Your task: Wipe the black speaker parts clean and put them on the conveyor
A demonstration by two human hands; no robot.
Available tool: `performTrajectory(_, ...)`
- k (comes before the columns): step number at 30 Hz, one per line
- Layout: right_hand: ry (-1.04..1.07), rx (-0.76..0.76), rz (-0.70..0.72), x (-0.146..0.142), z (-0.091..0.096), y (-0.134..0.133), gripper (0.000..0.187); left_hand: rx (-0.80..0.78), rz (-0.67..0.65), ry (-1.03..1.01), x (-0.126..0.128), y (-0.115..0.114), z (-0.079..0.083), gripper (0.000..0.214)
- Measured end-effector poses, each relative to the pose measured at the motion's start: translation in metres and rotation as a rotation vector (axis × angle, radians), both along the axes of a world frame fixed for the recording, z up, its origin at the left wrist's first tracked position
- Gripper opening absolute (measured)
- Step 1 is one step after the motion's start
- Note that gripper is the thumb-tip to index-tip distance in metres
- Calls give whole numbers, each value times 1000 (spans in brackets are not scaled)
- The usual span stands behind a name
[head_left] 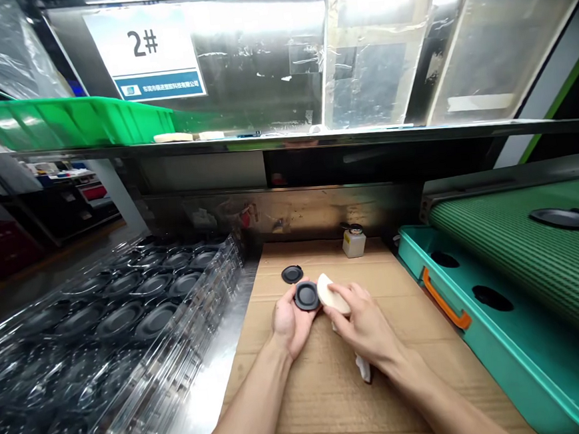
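My left hand [290, 320] holds a round black plastic lid [306, 296] by its edge, its recessed face turned up. In my right hand [365, 318] is a cream-coloured round pad [332, 295], pinched between thumb and fingers, its edge right beside the lid; whether they touch I cannot tell. A second black lid [292, 274] lies flat on the cardboard sheet [304, 403] just beyond my left hand. Below my right hand a crumpled white cloth or tissue [363, 369] shows, partly hidden by the hand.
Left stand clear plastic trays [197, 318] of black lids. A small bottle [354, 241] sits at the back. To the right are a teal bin [511, 353] with an orange handle, several black parts inside, and a green conveyor belt [512, 239] carrying one part. A green crate [72, 124] rests on the shelf.
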State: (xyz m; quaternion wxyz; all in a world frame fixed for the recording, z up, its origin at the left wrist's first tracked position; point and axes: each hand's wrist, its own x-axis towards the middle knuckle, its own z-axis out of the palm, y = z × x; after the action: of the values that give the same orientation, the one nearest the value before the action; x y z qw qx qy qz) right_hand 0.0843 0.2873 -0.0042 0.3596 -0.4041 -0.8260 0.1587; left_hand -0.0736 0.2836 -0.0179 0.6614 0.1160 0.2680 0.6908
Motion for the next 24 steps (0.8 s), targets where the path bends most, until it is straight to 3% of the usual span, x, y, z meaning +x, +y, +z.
performTrajectory(4, 30, -82, 31, 8, 7, 5, 40, -11, 4, 7, 0, 0, 2, 24)
performTrajectory(9, -76, -152, 230, 5, 7, -2, 34, 2, 31, 42, 5, -2, 0, 30)
performTrajectory(13, -86, -112, 149, 0, 3, -5, 33, 45, 21, 75, 10, -3, -3, 26)
performTrajectory(17, -150, -101, 243, 0, 7, -6, 27, 37, 30, 87, 13, -3, -4, 25)
performTrajectory(21, -149, -89, 151, 2, 9, -4, 22, 52, -9, 73, 14, -3, -6, 24)
performTrajectory(24, -100, -117, 139, 4, 7, 2, 31, 30, -27, 41, 14, -3, -6, 24)
